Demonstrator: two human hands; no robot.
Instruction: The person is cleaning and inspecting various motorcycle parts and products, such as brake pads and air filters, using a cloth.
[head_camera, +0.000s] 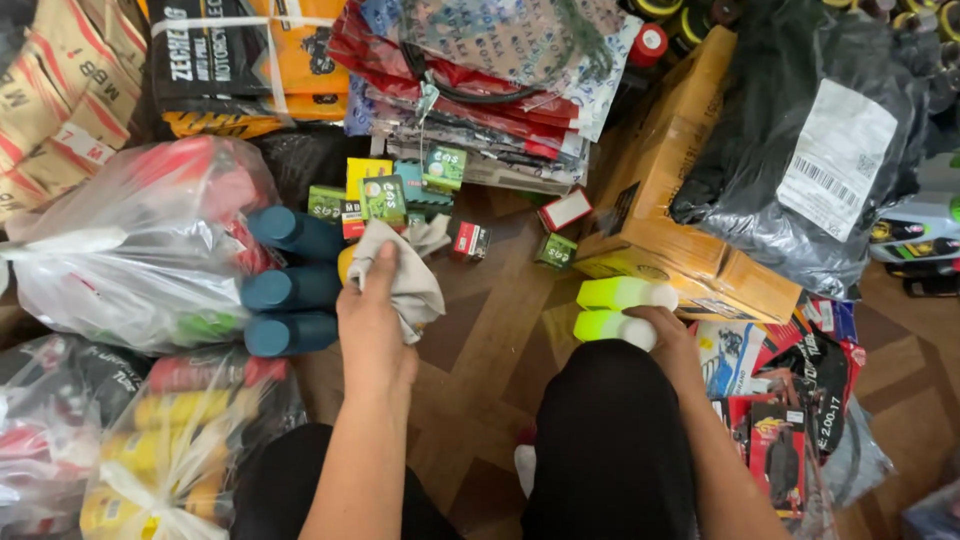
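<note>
- Grey-white crumpled cloth rag (405, 275) is bunched in the left hand (372, 325), thumb on top, fingers curled closed round it; sits just left of frame centre on the floor.
- Under the rag a yellow rounded item peeks out at its 9 o'clock; can't tell what it is.
- Right hand (668, 340) is wrapped around the lower of two neon-green plastic bottles with white caps (612, 310), at 3 o'clock from the rag.
- Judgement: wipe with a flat pad of cloth, not a wad; grip the bottle at the body so it can't roll.
- Three dark blue capped cylinders (290, 285) lie stacked at the rag's 9 o'clock, touching a clear plastic bag (120, 250).
- Small green and yellow boxes (385, 195) at 12 o'clock; orange cardboard carton (680, 200) at 2 o'clock.
</note>
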